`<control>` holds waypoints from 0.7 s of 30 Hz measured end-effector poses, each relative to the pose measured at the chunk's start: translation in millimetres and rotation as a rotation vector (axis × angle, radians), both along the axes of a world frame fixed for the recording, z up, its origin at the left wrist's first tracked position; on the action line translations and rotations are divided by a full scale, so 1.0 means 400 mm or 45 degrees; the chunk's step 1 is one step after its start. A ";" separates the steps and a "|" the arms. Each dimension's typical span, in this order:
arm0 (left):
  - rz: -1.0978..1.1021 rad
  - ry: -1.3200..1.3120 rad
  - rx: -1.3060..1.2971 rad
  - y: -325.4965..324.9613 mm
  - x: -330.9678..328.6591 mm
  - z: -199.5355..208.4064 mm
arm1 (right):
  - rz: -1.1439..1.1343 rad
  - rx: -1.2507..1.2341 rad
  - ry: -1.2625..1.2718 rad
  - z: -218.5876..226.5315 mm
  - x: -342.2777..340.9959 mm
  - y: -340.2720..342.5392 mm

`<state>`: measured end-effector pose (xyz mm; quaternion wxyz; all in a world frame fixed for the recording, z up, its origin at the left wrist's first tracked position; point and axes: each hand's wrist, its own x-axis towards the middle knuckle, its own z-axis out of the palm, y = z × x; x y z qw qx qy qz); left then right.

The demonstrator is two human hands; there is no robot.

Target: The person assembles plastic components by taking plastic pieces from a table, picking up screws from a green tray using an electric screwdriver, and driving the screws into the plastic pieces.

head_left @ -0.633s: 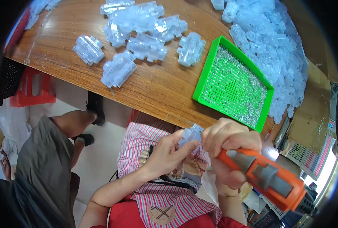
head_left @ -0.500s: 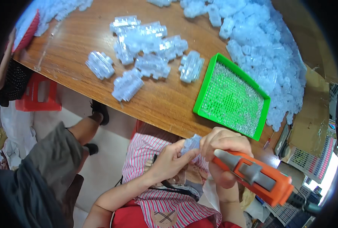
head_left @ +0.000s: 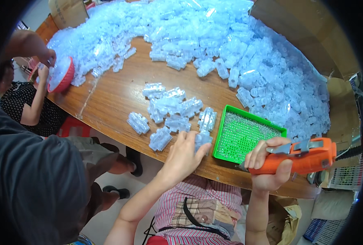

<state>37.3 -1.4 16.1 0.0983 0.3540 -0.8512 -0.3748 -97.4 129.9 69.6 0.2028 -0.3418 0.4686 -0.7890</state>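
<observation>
My left hand (head_left: 184,154) rests on the front edge of the wooden table (head_left: 116,94), its fingers around a clear plastic part (head_left: 202,139) that it sets beside a small cluster of like parts (head_left: 170,112). An orange electric screwdriver (head_left: 304,157) sits in my right hand (head_left: 267,163), its tip held over the near corner of a green tray of small screws (head_left: 247,135).
A big heap of clear plastic parts (head_left: 230,45) covers the far and right side of the table. At the left, another person's hands (head_left: 46,61) hold a red basket (head_left: 63,75) of parts. A person in a dark shirt (head_left: 30,171) stands close on my left.
My left hand has carried the clear part from my lap up onto the table. The right hand lifted the screwdriver away from it toward the green tray. The view tilted up.
</observation>
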 end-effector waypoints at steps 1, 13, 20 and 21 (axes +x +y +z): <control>-0.042 0.100 -0.084 -0.002 -0.012 -0.007 | -0.010 0.005 -0.001 -0.004 0.004 0.006; -0.236 -0.170 -0.872 -0.238 -0.148 0.057 | -0.085 -0.038 0.032 -0.011 -0.034 0.037; -0.311 0.042 -0.674 -0.260 -0.146 0.024 | -0.127 -0.029 0.019 -0.065 -0.063 0.003; -0.275 0.153 -0.672 -0.253 -0.139 0.027 | -0.128 -0.045 0.037 -0.069 -0.066 -0.010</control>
